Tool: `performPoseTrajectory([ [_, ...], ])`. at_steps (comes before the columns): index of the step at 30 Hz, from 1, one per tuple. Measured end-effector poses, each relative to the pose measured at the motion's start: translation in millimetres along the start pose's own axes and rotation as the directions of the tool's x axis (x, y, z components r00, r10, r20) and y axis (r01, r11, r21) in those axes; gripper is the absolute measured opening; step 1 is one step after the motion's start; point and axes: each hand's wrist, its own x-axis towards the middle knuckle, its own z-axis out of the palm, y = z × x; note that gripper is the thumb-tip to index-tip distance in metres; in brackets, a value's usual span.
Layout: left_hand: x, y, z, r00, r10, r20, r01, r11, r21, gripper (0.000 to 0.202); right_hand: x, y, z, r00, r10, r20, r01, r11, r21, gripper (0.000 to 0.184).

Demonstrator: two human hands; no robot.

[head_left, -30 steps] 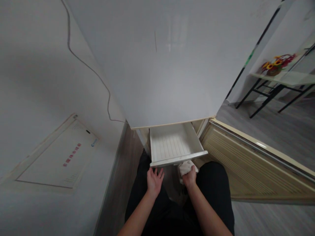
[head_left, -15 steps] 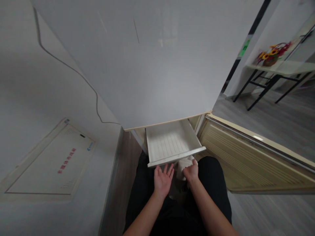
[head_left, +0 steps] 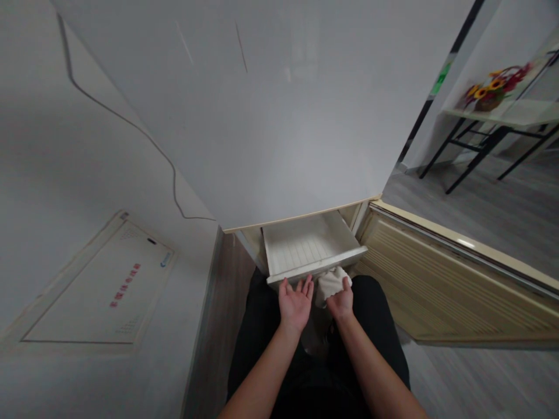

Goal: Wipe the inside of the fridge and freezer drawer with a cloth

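A white drawer (head_left: 301, 247) sticks part way out of the lower compartment of a tall fridge (head_left: 279, 128). My left hand (head_left: 296, 305) is palm up with fingers spread, its tips at the underside of the drawer's front edge. A crumpled off-white cloth (head_left: 332, 282) is in my right hand (head_left: 341, 301), thumb on top, just below the right part of the drawer front. The fingers beneath the cloth are partly hidden. To the right, the fridge's lower door (head_left: 445, 279) stands swung out, its ribbed yellowed inner side showing.
At left, a wall carries a panel box (head_left: 96, 285) with red lettering, and a cable (head_left: 131, 124) hangs along it. My knees flank the space under the drawer. Far right, a table (head_left: 515, 116) bears a basket of flowers (head_left: 491, 93).
The drawer has slid a little way inward. Both hands have moved slightly forward with it, and more of the cloth shows above my right hand.
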Motion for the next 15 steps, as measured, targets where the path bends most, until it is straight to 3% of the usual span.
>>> performPoseTrajectory([
  [3, 10, 7, 14.1, 0.997, 0.077, 0.023, -0.077, 0.997, -0.006, 0.024, 1, 7, 13, 0.993, 0.044, 0.111, -0.039, 0.998, -0.047, 0.034],
  [8, 23, 19, 34.1, 0.997, 0.066, 0.036, -0.057, 0.976, -0.208, 0.026, 10, 13, 46, 0.977, 0.086, 0.197, -0.078, 0.996, -0.049, 0.031],
  [11, 38, 28, 43.3, 0.995, 0.071, 0.066, -0.053, 0.969, -0.243, 0.026, 19, 9, 69, 0.977, 0.056, 0.207, -0.051, 0.998, -0.027, 0.028],
  [15, 71, 42, 58.7, 0.991, 0.113, 0.066, -0.096, 0.971, -0.219, 0.023, 39, -8, 104, 0.940, 0.023, 0.340, -0.003, 0.998, -0.058, 0.030],
])
